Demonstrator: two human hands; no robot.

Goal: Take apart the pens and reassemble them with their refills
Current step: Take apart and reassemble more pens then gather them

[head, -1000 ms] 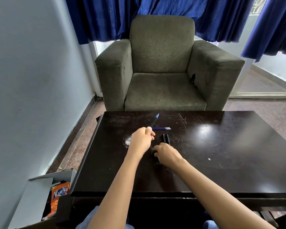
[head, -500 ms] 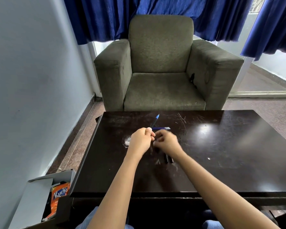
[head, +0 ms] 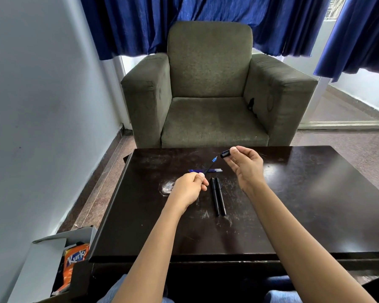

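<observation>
Left hand pinches thin blue-tipped pen near its back end, tip angled up. Right hand, well apart, pinches small black cap. Two black pens lie side by side on worktop, loose refills beyond. Parts likely light, stiff, slippery; grip mid-barrel.

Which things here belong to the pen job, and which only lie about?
For the job: pen in the left hand; black cap in the right hand; two black pens and loose refills on the table.
Just lying about: armchair; curtains; box with a snack packet.
</observation>
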